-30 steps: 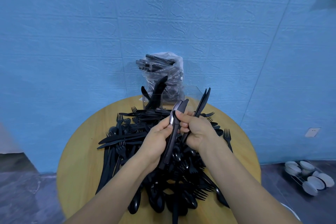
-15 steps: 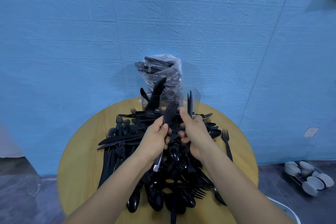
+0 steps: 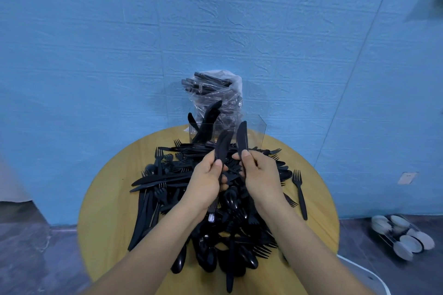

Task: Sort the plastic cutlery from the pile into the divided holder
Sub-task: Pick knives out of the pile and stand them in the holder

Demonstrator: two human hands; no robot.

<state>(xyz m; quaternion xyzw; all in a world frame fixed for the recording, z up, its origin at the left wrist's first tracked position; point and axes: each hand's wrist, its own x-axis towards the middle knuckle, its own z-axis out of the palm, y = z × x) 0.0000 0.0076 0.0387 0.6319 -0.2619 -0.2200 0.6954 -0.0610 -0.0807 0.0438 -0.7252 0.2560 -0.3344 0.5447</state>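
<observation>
A big pile of black plastic cutlery covers the round wooden table. Above the pile, my left hand grips a black knife with its blade up. Beside it, my right hand pinches a second black knife, also blade up. Just behind both blades stands the clear divided holder at the table's far edge. Its left compartment has a few knives leaning in it.
A clear plastic bag of more black cutlery stands behind the holder against the blue wall. A lone fork lies right of the pile. A rack of white bowls sits on the floor at right.
Both hands have separated slightly, each now holding one knife upright. The knives moved forward toward the holder, and the left hand's knife turned from handle-down slant to blade up.
</observation>
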